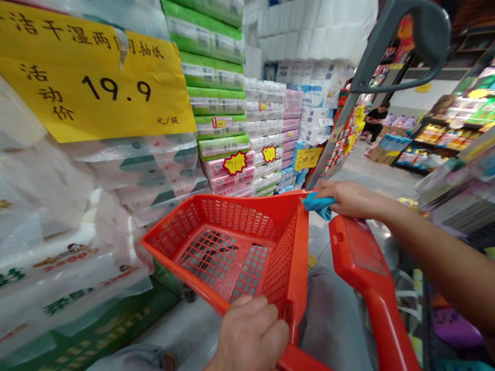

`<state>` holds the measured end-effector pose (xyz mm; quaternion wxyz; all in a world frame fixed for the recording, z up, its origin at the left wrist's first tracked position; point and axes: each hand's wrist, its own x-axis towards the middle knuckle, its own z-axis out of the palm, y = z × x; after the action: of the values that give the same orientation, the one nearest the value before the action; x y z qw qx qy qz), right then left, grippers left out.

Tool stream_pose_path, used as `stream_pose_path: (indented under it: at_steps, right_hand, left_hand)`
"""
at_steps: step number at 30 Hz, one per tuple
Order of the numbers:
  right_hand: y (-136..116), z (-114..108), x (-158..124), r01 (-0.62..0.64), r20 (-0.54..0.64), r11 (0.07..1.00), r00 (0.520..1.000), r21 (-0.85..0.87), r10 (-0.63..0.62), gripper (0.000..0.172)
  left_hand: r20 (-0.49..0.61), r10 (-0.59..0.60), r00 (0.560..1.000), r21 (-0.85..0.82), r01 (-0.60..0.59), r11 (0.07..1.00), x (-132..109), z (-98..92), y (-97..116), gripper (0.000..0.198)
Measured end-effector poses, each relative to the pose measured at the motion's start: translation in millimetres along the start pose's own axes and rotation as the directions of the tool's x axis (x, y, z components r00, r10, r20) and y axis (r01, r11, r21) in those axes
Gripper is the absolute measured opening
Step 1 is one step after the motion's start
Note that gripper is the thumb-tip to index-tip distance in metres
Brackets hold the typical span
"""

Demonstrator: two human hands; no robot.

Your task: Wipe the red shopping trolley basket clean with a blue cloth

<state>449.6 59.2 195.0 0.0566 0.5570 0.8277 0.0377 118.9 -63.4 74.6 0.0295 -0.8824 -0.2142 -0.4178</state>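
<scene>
An orange plastic shopping basket (232, 242) with a mesh floor and walls is tilted in front of me and holds nothing. My left hand (251, 335) grips its near rim, fingers curled over the edge. My right hand (350, 198) is closed on a blue cloth (317, 204) pressed against the basket's far right rim. An orange handle part (363, 268) of the cart runs down to the right of the basket. A grey curved trolley handle (402, 46) rises behind my right hand.
Stacked packs of tissue paper (220, 93) fill the left and the back, with a yellow price sign (93, 77) reading 19.9. An aisle opens at the right with low displays (436, 136) and a seated person (373, 123) far off.
</scene>
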Motion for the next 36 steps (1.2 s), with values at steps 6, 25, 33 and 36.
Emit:
stream_pose_path:
  at_steps: [6,25,33,36]
  right_hand:
    - [-41.8,-9.5,32.9,-0.053,0.089,0.991,0.994,-0.122,0.065,0.03]
    - [-165.1,-31.5,-38.5,0.16,0.412,0.965,0.88,0.209,-0.235,0.034]
    - [-164.9,-18.4,-47.3,-0.039,0.278,0.998,0.96,0.041,0.026,0.035]
    - [-169.8,-19.1,-51.2,0.147,0.35,0.972,0.914,0.184,-0.205,0.035]
  left_hand:
    - [-0.033,-0.02,0.999,-0.008,0.02,1.0,6.6,-0.7,-0.3,0.068]
    - [-0.046,-0.063,0.997,-0.075,0.059,0.995,1.2,5.1,6.5,0.069]
    - [-0.05,-0.098,0.994,-0.04,0.096,0.995,3.8,8.8,10.1,0.071]
    - [-0.052,-0.105,0.993,-0.058,0.102,0.993,2.8,9.8,14.5,0.07]
